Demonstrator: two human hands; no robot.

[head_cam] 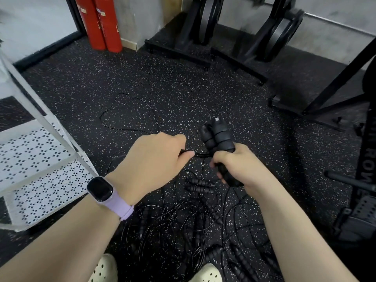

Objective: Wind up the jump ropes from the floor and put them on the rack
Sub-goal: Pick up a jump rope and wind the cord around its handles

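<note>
My right hand (238,167) grips two black foam jump-rope handles (218,135) held together, their tops pointing up and away. My left hand (156,157) pinches that rope's thin black cord (200,154) just left of the handles. The cord runs out from my left hand into a loose loop (130,112) on the speckled floor ahead. Below my hands lies a tangled pile of several more black jump ropes (183,220) with ribbed handles, between my two pale shoes. The white perforated rack (40,163) stands at the left.
Two red cylinders (99,23) lean in the far corner. Black weight-plate stands (203,27) line the back wall. A black frame with a rowing machine (366,159) fills the right edge. Speckled rubber floor (183,82) lies between them.
</note>
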